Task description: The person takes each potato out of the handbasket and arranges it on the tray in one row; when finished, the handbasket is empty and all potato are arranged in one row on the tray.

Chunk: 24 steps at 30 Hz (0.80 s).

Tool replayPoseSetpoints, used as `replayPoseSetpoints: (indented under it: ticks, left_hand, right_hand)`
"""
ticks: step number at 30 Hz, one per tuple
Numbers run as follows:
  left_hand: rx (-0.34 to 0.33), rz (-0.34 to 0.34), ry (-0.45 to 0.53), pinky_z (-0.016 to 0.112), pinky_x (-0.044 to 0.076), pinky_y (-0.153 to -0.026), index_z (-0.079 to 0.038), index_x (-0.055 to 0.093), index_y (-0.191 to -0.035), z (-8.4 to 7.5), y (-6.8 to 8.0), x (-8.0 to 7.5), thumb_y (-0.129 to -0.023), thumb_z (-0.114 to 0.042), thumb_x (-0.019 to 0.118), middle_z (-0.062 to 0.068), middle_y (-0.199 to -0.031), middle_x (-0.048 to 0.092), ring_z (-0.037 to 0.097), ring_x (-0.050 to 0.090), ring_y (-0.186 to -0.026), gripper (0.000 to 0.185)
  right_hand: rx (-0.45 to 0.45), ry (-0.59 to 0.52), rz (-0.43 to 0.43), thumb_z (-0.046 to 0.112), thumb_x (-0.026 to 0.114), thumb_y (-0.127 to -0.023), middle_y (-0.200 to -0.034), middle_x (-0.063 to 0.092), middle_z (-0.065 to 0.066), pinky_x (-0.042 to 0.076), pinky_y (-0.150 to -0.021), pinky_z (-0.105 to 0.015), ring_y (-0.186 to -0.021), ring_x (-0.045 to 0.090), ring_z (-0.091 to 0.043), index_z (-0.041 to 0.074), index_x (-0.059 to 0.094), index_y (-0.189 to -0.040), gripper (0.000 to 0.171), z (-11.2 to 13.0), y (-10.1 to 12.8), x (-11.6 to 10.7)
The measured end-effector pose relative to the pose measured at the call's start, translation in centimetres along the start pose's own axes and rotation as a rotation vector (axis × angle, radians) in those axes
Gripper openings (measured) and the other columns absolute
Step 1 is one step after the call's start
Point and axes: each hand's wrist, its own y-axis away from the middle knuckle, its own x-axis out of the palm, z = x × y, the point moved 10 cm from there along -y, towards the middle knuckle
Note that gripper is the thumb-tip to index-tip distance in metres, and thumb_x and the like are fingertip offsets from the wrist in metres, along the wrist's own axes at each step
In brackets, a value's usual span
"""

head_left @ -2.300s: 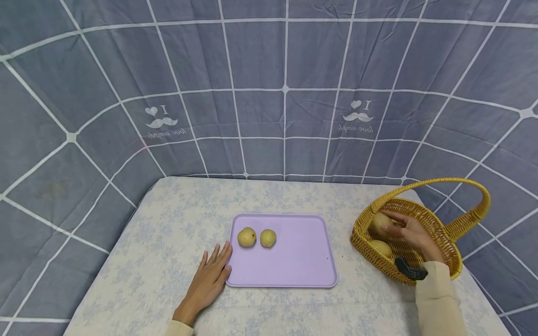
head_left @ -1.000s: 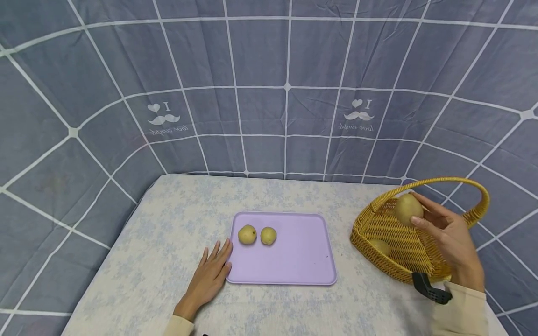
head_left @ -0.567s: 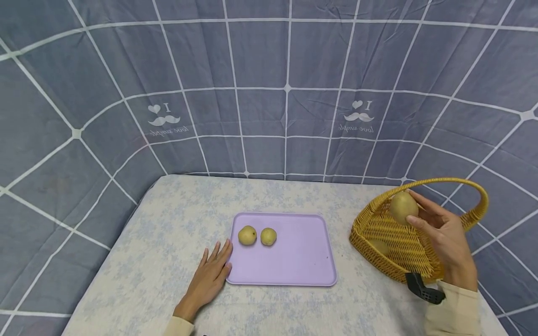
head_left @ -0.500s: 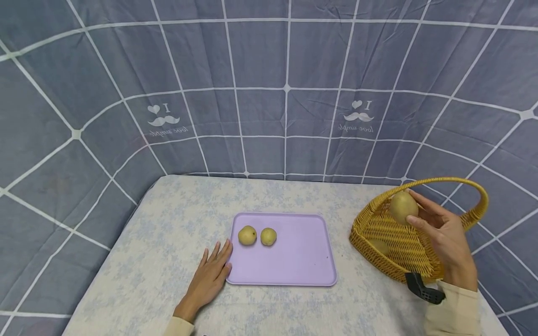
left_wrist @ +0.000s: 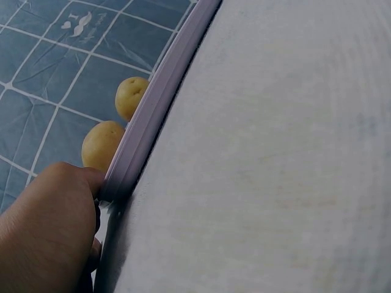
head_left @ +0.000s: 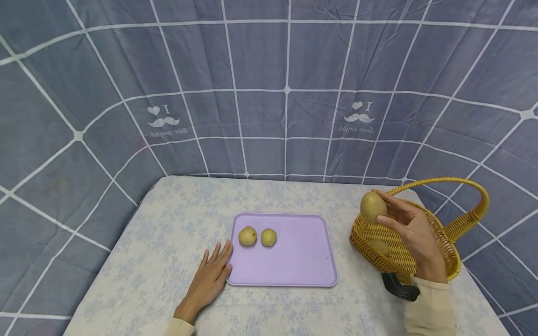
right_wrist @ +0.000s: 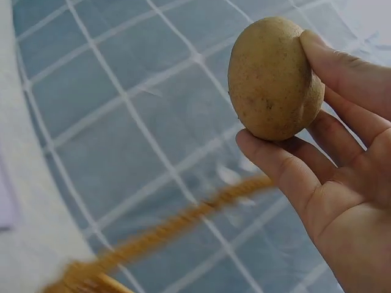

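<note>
Head view, right of centre: the right hand (head_left: 414,228) is gripping a yellow-brown pear (head_left: 373,206) between curled fingers (right_wrist: 287,168) and thumb, holding it in the air above the left rim of the wicker basket (head_left: 437,233). The fruit is appearing firm, rounded and smooth-skinned, probably moderately heavy and liable to bruise; a wrap around its widest part seems safest. At lower centre, the left hand (head_left: 210,279) is resting flat, fingers straight, touching the edge of the lilac tray (head_left: 302,261), which is carrying two pears (head_left: 257,237).
</note>
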Motion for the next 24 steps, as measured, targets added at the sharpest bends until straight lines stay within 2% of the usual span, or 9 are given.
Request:
replayPoseSetpoints:
  ticks: [2,5,9,17,21,24]
  left_hand:
    - [-0.002,0.003,0.008,0.046,0.003,-0.108,-0.015,0.026,-0.14,0.0,0.1,0.0,-0.094,-0.03,0.04,-0.004,-0.145,0.023,0.025,0.017,-0.134,0.05]
    - [-0.005,0.008,0.022,0.046,0.002,-0.108,-0.015,0.026,-0.14,0.0,0.1,0.1,-0.094,-0.031,0.04,-0.004,-0.145,0.023,0.025,0.017,-0.134,0.05]
    - [-0.002,0.012,0.023,0.045,0.002,-0.109,-0.015,0.025,-0.14,-0.1,0.0,0.2,-0.094,-0.031,0.039,-0.003,-0.145,0.022,0.024,0.016,-0.134,0.05]
    - [-0.002,-0.002,0.008,0.047,0.004,-0.108,-0.015,0.027,-0.14,0.0,-0.1,0.1,-0.094,-0.03,0.04,-0.003,-0.144,0.025,0.026,0.019,-0.133,0.05]
    - [-0.005,0.001,0.0,0.049,0.005,-0.107,-0.015,0.027,-0.14,0.0,-0.1,0.1,-0.094,-0.031,0.04,-0.003,-0.144,0.025,0.026,0.019,-0.133,0.05]
    - [-0.009,0.006,0.004,0.049,0.005,-0.107,-0.016,0.026,-0.14,0.1,0.0,0.0,-0.094,-0.031,0.04,-0.004,-0.144,0.024,0.025,0.018,-0.133,0.05]
  right_hand:
    - [0.046,0.045,0.026,-0.014,0.053,-0.08,-0.126,0.05,-0.013,0.051,-0.077,-0.024,-0.103,0.056,-0.019,-0.005,0.04,-0.129,0.052,-1.5,-0.5,1.5]
    - [0.16,0.104,0.078,-0.001,0.059,-0.081,-0.124,0.053,-0.007,0.05,-0.077,-0.025,-0.103,0.057,-0.018,0.007,0.045,-0.13,0.051,-4.5,-1.1,4.1]
    - [0.257,0.105,0.156,0.012,0.063,-0.082,-0.127,0.05,-0.005,0.047,-0.082,-0.028,-0.105,0.055,-0.02,0.016,0.046,-0.13,0.051,-8.6,-1.7,7.4]
    - [0.309,0.029,0.238,0.014,0.066,-0.079,-0.13,0.048,-0.01,0.051,-0.078,-0.03,-0.107,0.054,-0.022,0.011,0.048,-0.128,0.053,-14.2,-2.0,11.5]
    - [0.337,0.053,0.248,0.014,0.067,-0.079,-0.127,0.05,-0.009,0.05,-0.078,-0.028,-0.105,0.055,-0.021,0.01,0.051,-0.126,0.05,-15.5,-1.9,12.7]
    - [0.346,0.084,0.255,0.011,0.066,-0.078,-0.125,0.052,-0.01,0.049,-0.079,-0.026,-0.103,0.056,-0.022,0.006,0.051,-0.124,0.049,-15.5,-1.9,13.5]
